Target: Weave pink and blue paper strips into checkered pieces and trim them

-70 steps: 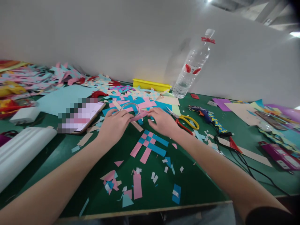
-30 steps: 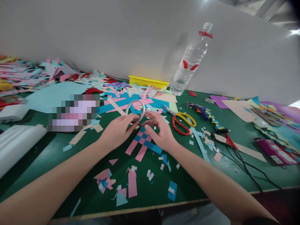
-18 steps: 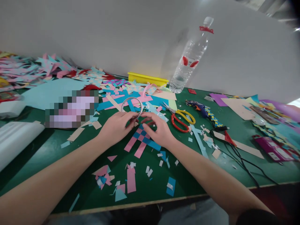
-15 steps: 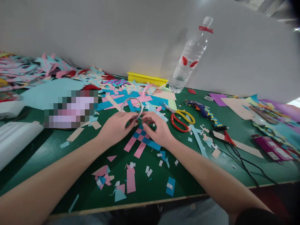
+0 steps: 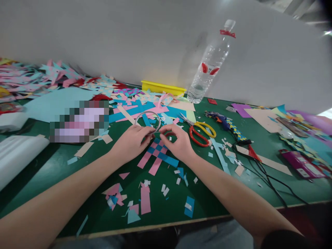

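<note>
My left hand [image 5: 131,141] is closed on a narrow roll of tape [image 5: 159,121], which stands on edge above the fingers. My right hand [image 5: 178,142] is beside it, thumb and forefinger pinched together on what looks like a short strip of tape coming off the roll. Just under the hands lies a woven piece of pink and blue paper strips [image 5: 157,152], its loose ends pointing toward me and to the right. Scissors [image 5: 197,130] with one red and one yellow handle lie right of my right hand, blades partly apart.
Paper scraps [image 5: 145,199] litter the green table [image 5: 207,193] near its front edge. A blurred-out phone [image 5: 80,122] lies on the left. Behind are a yellow tray [image 5: 163,88] and a water bottle [image 5: 209,69]. Black cords [image 5: 272,183] and a purple box [image 5: 302,164] are at right.
Earlier my hands held a pink strip by the roll; that strip now lies behind. My hands came nearer me with the roll. Most recently my right hand shifted slightly away from my left, pinching.
</note>
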The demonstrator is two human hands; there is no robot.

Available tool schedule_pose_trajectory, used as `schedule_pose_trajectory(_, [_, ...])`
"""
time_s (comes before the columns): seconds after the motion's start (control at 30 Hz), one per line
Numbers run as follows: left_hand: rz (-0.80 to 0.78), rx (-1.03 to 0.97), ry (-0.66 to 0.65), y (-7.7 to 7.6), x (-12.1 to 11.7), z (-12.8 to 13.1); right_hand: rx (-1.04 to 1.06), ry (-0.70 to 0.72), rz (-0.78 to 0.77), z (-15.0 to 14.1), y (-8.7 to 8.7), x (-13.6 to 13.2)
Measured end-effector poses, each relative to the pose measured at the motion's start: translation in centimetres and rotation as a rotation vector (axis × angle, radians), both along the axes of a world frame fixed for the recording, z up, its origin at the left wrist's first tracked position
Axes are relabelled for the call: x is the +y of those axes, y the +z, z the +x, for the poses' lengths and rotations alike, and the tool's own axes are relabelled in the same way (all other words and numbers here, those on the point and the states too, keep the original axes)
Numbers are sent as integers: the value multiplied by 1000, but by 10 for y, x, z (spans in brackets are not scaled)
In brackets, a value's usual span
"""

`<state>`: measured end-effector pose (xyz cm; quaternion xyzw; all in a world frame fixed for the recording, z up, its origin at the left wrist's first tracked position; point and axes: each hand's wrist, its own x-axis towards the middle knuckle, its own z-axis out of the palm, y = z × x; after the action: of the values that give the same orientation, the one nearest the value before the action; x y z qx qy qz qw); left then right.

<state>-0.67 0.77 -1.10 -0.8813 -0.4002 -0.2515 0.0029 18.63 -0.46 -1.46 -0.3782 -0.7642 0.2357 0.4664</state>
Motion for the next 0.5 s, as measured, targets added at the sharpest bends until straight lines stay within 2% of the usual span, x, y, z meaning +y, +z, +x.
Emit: schedule_pose_trajectory(0.5, [61,-28,-89,3,-3,1,-69,38,-45,1,2,-1])
